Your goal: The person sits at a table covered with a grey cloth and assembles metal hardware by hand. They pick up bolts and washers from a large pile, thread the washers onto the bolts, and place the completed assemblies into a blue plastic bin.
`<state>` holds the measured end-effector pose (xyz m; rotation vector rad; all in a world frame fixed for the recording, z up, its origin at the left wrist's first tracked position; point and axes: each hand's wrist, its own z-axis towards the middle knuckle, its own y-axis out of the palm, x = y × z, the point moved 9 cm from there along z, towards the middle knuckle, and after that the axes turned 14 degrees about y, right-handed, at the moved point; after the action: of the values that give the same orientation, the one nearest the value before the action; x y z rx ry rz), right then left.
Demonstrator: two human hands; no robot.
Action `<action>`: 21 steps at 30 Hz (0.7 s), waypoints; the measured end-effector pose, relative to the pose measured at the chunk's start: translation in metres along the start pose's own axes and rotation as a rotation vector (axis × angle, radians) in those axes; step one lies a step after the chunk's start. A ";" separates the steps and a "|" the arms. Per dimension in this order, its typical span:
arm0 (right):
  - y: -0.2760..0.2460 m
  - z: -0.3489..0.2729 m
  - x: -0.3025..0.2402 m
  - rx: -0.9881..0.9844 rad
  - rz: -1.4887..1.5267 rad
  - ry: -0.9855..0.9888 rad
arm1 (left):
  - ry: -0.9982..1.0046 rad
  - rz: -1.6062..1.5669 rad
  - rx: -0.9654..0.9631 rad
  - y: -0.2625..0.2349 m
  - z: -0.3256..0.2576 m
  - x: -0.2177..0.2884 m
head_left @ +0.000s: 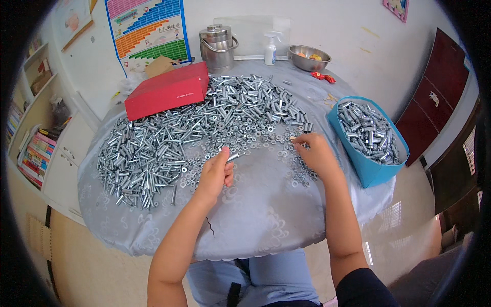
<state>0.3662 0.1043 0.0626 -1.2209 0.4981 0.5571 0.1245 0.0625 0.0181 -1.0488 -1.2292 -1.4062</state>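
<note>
A large heap of silver metal bolts and sleeves (169,138) covers the far half of a round table under a pale grey cloth (255,215), with small flat washers (255,140) scattered along its near edge. My left hand (217,171) is closed around one silver bolt (232,156), whose end pokes out to the right. My right hand (314,153) rests on the scattered washers, fingertips pinched on a small piece that is too small to make out.
A blue bin (376,171) filled with silver bolts hangs at the table's right edge. A red box (166,92), a metal pot (218,48), a spray bottle (270,49) and a steel bowl (308,57) stand at the back. Shelves line the left wall.
</note>
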 end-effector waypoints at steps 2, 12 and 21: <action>0.014 0.001 0.009 -0.111 -0.050 0.046 | 0.008 0.018 -0.027 0.002 0.001 0.000; 0.036 -0.014 -0.019 -0.051 -0.202 -0.117 | 0.019 0.080 -0.079 0.004 0.001 -0.005; 0.041 -0.013 -0.024 -0.051 -0.186 -0.142 | 0.001 0.098 -0.124 0.006 0.000 -0.011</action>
<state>0.3210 0.0982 0.0448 -1.2514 0.2486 0.4958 0.1321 0.0641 0.0082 -1.1772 -1.0863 -1.4205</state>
